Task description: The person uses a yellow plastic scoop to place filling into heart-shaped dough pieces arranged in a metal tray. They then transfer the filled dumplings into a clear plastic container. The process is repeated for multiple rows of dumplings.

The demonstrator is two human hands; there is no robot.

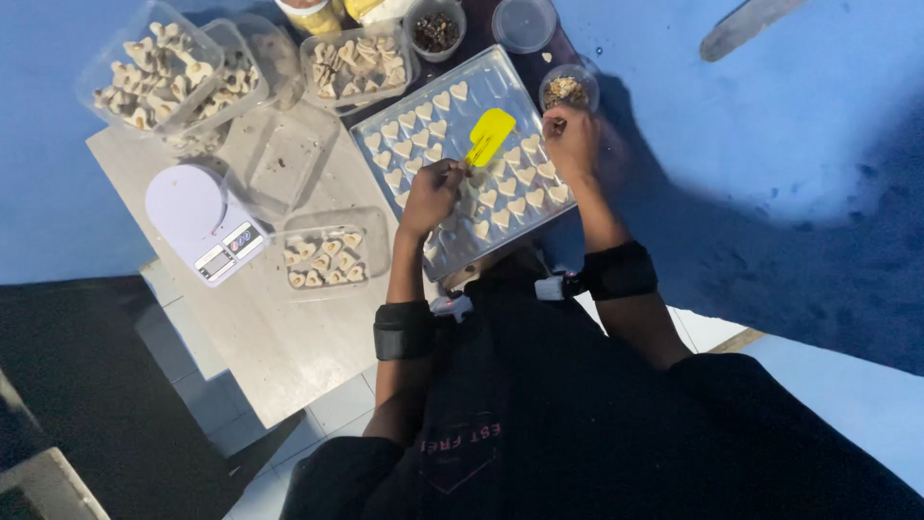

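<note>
Both arms reach fwd toward 12 o'clock, each w/ a black band at the forearm. Left hand (432, 193) curled, fingers pinched, knuckles up. Right hand (572, 143) at its 2 o'clock, fingers bunched, pointing down; elbows bent, close to torso.

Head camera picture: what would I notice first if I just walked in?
Probably the yellow spatula, bright against the clear mould tray of pale heart shapes in the middle, held by the left hand. The right hand hovers over the tray's far edge. To the left sits a white kitchen scale.
</note>
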